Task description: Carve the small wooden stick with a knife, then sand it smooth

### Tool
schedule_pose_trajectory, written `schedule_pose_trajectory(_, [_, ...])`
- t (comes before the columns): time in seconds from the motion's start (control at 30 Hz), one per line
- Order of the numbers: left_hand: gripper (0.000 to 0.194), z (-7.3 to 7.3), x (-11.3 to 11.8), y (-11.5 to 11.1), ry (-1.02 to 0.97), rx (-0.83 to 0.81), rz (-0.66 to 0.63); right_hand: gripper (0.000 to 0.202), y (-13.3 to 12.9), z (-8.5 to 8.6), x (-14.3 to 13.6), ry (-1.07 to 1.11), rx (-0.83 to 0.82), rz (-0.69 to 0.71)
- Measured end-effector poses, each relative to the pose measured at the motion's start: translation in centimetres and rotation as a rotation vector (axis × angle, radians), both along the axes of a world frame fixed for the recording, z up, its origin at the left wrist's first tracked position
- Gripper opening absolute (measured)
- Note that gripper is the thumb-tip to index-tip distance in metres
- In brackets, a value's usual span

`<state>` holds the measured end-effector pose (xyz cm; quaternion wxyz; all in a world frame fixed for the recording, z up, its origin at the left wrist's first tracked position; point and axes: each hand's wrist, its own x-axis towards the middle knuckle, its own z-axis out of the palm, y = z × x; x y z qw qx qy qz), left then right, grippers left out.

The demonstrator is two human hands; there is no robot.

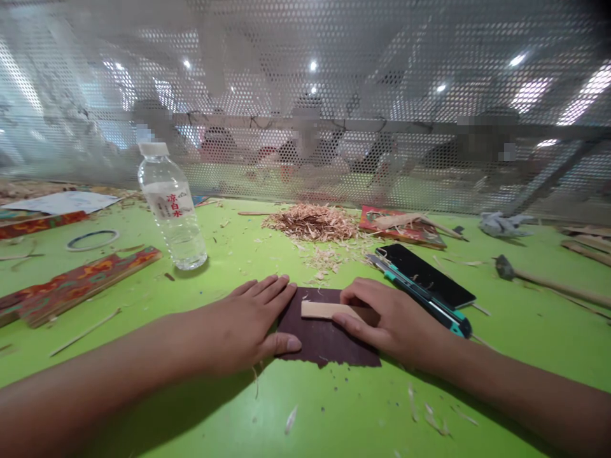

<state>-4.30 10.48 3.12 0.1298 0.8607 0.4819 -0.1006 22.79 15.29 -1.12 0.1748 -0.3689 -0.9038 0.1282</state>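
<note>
A bright green, smooth tabletop (205, 420) ran from the near edge outward, with a few pale curled shavings (432, 420) scattered near that edge. Farther in, around the middle of the surface, lay a dark brown, thin sheet (324, 343) with a ragged near edge. The person's left hand (258, 318) rested flat, fingers extended and gripping nothing, over the sheet's left edge. The right hand (389, 318) gripped a pale, flat wooden strip (315, 310) between thumb and fingers, over the sheet. Just beyond the right hand, a black-and-teal utility knife (420, 296) lay along a black, rectangular phone (432, 273). Toward the left edge, a clear plastic bottle (172, 222) with a white cap stood upright. A heap of tan wood shavings (312, 222) lay near the far edge, before a grey perforated screen (267, 70).
</note>
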Motion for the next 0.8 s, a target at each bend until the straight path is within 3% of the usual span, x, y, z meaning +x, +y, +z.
schedule_pose_trajectory(0.47, [0.085, -0.44, -0.17, 0.15, -0.008, 0.017, -0.009, 0.025, -0.15, 0.04, 0.06, 0.011, 0.037, 0.020])
schedule_pose_trajectory(0.8, [0.085, 0.12, 0.32, -0.07, 0.059, -0.019, 0.012, 0.029, -0.15, 0.03, 0.13, -0.005, 0.003, 0.010])
